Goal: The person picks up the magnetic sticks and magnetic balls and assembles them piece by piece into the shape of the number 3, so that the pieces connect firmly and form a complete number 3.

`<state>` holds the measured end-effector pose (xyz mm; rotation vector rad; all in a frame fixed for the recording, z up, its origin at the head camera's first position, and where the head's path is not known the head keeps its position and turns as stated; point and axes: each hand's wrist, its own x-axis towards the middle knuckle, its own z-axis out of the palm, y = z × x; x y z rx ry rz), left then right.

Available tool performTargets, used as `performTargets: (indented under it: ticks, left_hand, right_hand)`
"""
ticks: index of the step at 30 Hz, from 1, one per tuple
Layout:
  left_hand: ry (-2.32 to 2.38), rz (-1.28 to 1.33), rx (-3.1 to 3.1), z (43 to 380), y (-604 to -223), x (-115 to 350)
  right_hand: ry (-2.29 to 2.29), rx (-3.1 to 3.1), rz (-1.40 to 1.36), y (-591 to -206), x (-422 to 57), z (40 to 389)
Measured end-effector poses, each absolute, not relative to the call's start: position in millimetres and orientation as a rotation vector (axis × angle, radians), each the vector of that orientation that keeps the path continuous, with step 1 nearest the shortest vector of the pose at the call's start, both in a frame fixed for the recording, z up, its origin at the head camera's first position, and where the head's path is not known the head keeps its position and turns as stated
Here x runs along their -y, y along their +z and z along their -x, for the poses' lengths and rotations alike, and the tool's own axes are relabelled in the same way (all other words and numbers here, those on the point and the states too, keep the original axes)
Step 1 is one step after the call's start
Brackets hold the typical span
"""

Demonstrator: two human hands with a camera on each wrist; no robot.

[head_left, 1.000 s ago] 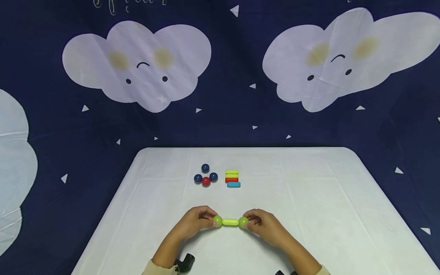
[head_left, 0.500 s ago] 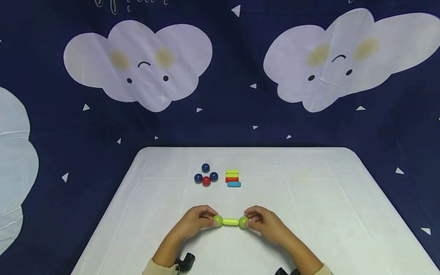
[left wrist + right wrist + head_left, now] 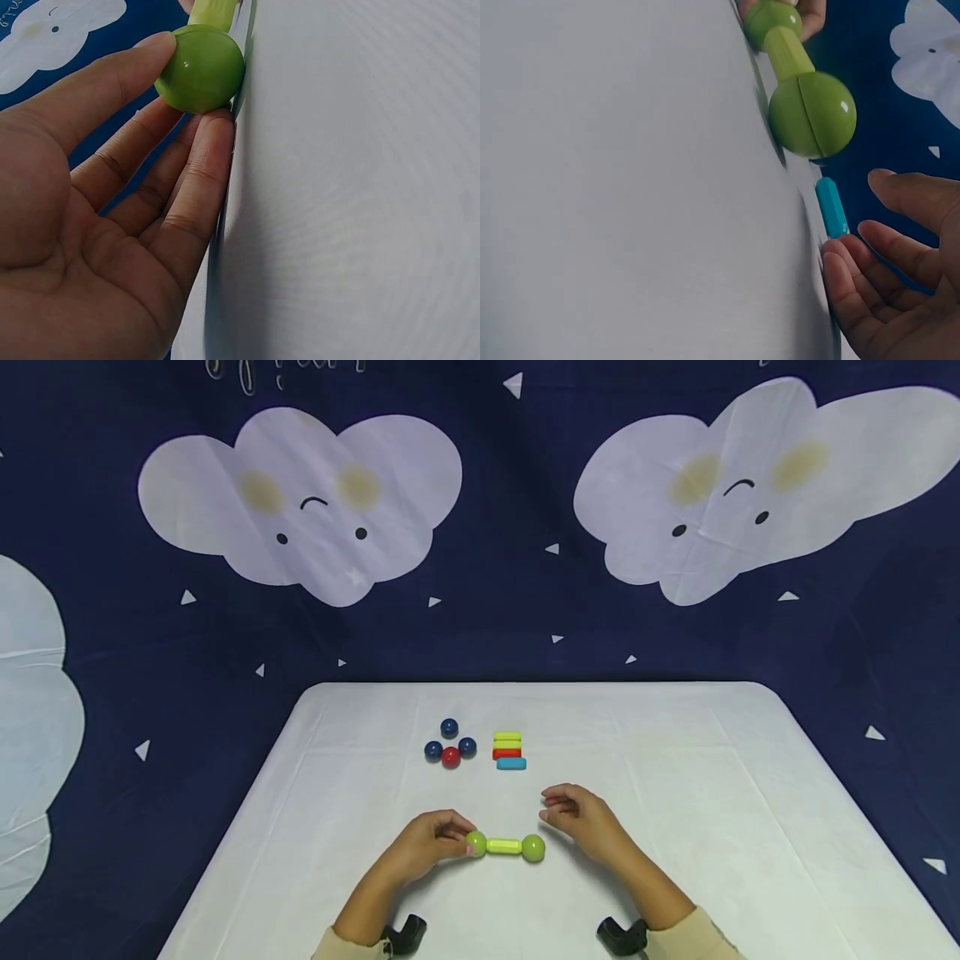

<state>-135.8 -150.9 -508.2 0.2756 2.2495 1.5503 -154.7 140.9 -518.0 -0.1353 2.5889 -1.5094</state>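
Two green balls joined by a yellow-green rod (image 3: 503, 846) form a dumbbell shape on the white table. My left hand (image 3: 431, 846) pinches the left green ball (image 3: 476, 844) between thumb and fingers; the left wrist view shows this ball (image 3: 201, 69) up close. The right green ball (image 3: 533, 848) is untouched. Just above and right of it, my right hand (image 3: 588, 821) is held with loosely bent fingers and nothing between them. In the right wrist view a gap parts the thumb from that ball (image 3: 812, 115).
Farther back lie several blue balls (image 3: 467, 746) and a red ball (image 3: 451, 757). Beside them are two yellow-green rods (image 3: 507, 737), a red rod (image 3: 507, 754) and a blue rod (image 3: 512, 764). A dark cloth with printed clouds (image 3: 300, 502) hangs behind the table (image 3: 675, 752).
My right hand has let go of the right green ball and moved up and slightly right, away from it. The left hand and the joined pieces have stayed in place.
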Motion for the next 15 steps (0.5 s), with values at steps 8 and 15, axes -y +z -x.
performTargets:
  ticks: [8,15]
  left_hand:
    - [1.559,-0.276,-2.241,135.6,-507.9,149.7]
    - [1.553,-0.271,-2.240,135.9,-506.0,149.7]
  right_hand:
    - [-1.469,-2.654,0.135,-520.4,-137.3,174.9]
    - [-1.441,-2.675,0.133,-517.8,-131.6,196.1]
